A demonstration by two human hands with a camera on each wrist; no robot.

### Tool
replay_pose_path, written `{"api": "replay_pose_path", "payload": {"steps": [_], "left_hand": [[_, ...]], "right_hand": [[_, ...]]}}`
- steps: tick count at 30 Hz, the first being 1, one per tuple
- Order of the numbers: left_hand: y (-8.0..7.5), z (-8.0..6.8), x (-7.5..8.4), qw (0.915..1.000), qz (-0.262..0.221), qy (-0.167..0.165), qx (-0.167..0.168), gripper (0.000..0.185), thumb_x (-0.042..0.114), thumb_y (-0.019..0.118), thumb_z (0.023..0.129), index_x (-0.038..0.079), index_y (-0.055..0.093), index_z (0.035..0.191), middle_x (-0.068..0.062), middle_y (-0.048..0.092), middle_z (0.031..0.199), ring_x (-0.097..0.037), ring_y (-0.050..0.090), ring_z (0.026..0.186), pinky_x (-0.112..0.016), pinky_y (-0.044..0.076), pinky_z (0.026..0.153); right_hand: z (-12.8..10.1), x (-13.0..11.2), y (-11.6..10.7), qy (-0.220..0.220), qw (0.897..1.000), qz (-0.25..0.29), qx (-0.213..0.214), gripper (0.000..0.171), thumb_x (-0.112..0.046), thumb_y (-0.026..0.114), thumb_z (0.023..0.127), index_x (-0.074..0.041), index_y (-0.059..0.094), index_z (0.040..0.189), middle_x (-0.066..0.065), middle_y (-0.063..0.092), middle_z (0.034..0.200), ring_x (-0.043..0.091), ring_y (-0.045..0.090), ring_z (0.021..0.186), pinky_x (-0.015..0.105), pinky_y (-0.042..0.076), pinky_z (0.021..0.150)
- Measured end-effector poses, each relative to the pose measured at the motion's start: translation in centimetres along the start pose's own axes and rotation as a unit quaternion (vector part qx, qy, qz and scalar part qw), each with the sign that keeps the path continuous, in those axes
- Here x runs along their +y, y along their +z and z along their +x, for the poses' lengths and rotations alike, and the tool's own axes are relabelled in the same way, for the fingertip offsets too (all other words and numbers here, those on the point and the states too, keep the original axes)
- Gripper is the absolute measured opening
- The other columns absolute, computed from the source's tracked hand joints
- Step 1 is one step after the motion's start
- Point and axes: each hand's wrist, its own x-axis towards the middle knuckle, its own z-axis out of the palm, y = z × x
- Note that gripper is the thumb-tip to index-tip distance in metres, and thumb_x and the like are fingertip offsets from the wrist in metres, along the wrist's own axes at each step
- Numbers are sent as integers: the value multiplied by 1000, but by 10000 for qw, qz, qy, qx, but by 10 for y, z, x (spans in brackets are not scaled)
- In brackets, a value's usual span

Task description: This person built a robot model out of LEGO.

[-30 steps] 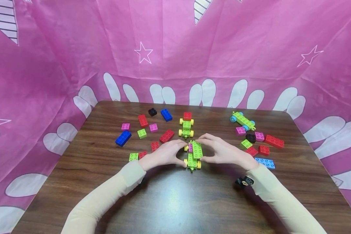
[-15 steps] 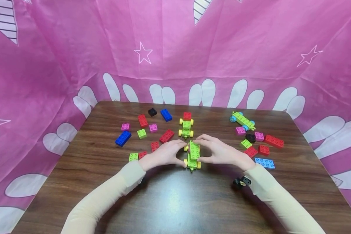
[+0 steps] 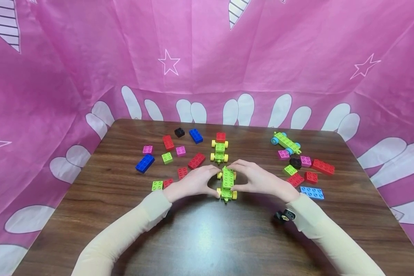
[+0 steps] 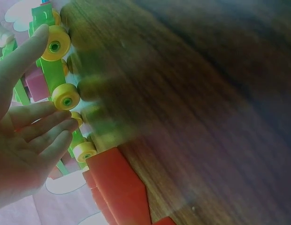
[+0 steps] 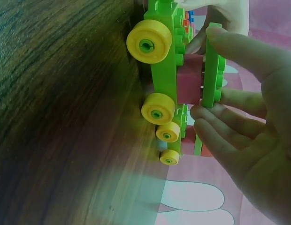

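Observation:
My left hand (image 3: 194, 182) grips a lime-green toy car base (image 3: 226, 194) with yellow wheels, thumb at the near wheel and fingers by the far one. A pink brick (image 5: 189, 82) sits on the base's studs. With thumb and fingers my right hand (image 3: 258, 179) pinches a thin lime-green plate (image 5: 211, 70) by its ends. The plate lies flat along the pink brick's top, a narrow dark gap showing between them in the right wrist view. From above, the plate covers the pink brick and lines up with the base.
Just beyond stands another yellow-wheeled car (image 3: 220, 148) bearing green pieces and a red brick (image 3: 221, 137). Loose bricks lie left, including a dark blue one (image 3: 145, 163). At right are a blue-wheeled base (image 3: 286, 142), a light blue brick (image 3: 312, 192) and several others.
The lime-green plate has shifted left with my right hand, from beside the pink brick to over it, and turned straight along the base. My left hand stays in place.

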Motion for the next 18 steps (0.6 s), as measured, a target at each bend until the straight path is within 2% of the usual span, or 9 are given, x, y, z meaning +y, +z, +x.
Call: {"api": "replay_pose_path", "payload": {"steps": [10, 18], "left_hand": [[0, 1, -1, 10000, 27, 46, 39, 86, 49, 83, 75, 2, 52, 140, -12, 60, 140, -24, 55, 132, -40, 47, 110], [1, 1, -1, 10000, -15, 7, -31, 86, 49, 83, 76, 2, 52, 141, -11, 60, 139, -24, 55, 132, -40, 47, 110]], "right_hand": [[4, -9, -4, 250, 9994, -135, -187, 60, -31, 83, 79, -2, 63, 127, 9, 66, 120, 20, 66, 107, 37, 57, 94], [7, -8, -7, 177, 9988, -186, -409, 59, -33, 83, 79, -1, 65, 126, 10, 68, 116, 22, 68, 102, 37, 59, 89]]}}
